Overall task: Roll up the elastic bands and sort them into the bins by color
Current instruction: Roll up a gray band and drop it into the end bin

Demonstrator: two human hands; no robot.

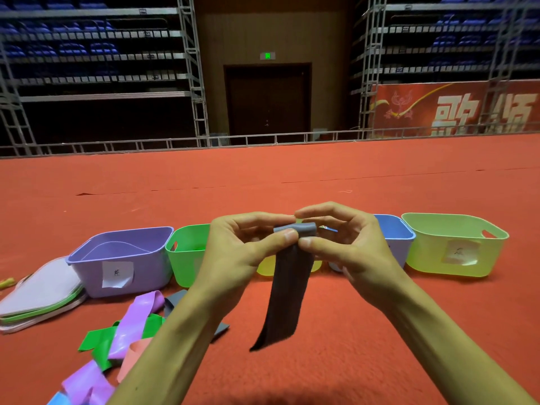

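Grey elastic band (pixel 287 290) hangs before the bins (pixel 432 258), its top edge curled into a first turn pinched between my left grip (pixel 242 249) and right grip (pixel 350 244), so rolling has barely begun and next I should wind the loose tail up evenly.

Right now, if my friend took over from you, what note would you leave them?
Hands: left hand and right hand both pinch the top of the grey band. Only its top is rolled; the rest hangs down.
Bins: purple bin, green bin, yellow bin, blue bin and lime bin stand in a row.
Done: this roll is barely begun; what's inside the bins I can't tell.
Left: finish rolling, bin it, then do the loose bands lying on the left.
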